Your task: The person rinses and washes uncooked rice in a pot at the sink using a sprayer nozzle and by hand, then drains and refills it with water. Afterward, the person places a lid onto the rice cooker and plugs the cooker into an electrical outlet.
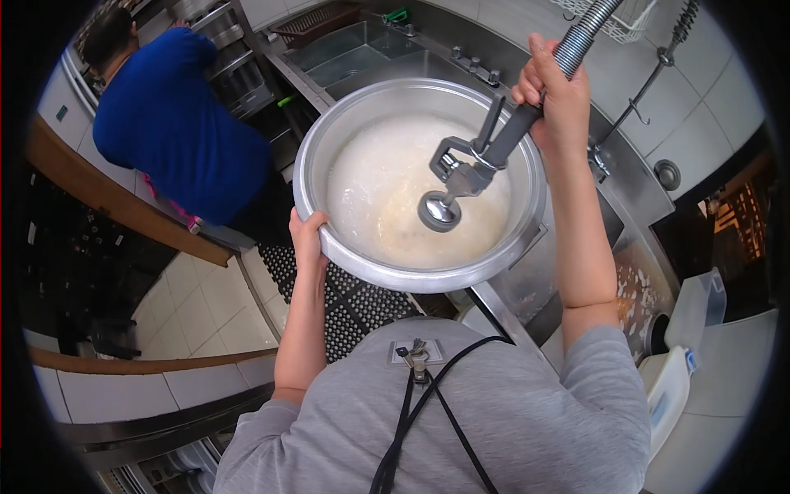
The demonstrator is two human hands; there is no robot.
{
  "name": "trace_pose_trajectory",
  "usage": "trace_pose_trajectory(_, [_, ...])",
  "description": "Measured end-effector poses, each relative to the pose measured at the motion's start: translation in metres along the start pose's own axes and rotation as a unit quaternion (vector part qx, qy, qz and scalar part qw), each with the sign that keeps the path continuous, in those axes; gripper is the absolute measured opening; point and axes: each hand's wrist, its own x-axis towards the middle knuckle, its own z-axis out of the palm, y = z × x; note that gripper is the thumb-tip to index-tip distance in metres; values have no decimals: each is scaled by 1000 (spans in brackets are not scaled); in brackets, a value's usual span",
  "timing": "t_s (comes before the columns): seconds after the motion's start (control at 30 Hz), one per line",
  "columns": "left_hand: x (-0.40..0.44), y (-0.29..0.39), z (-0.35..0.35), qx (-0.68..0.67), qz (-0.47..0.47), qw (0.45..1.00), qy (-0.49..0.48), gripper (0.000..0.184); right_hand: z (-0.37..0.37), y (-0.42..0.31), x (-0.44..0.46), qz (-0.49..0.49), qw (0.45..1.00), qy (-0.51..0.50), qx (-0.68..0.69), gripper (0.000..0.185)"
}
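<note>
A large round metal pot (313,173) holds cloudy, whitish water with paler, yellowish matter near its middle. My left hand (308,234) grips the pot's rim at the lower left, thumb over the edge. In my right hand (558,97) is the grey handle of a spray nozzle (465,177), the fingers wrapped round it at the upper right. The nozzle's round head hangs over the water, pointing down and left. A coiled metal hose (579,45) runs up from the handle.
Behind the pot lies a steel sink (350,62) with taps. A person in blue (177,115) stands at the left by metal shelves. Black perforated mat (346,309) covers the floor below. Clear and white plastic containers (695,313) stand at the right.
</note>
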Motion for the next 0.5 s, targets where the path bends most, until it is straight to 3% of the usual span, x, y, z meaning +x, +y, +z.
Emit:
trace_pose_trajectory(0.33, [3, -3, -2, -20, 1, 1000, -9, 41, -40, 0, 7, -76, 984, 48, -153, 19])
trace_pose_trajectory(0.5, [-1, 4, 3, -21, 7, 1000, -5, 36, -48, 0, 8, -84, 985, 54, -138, 20])
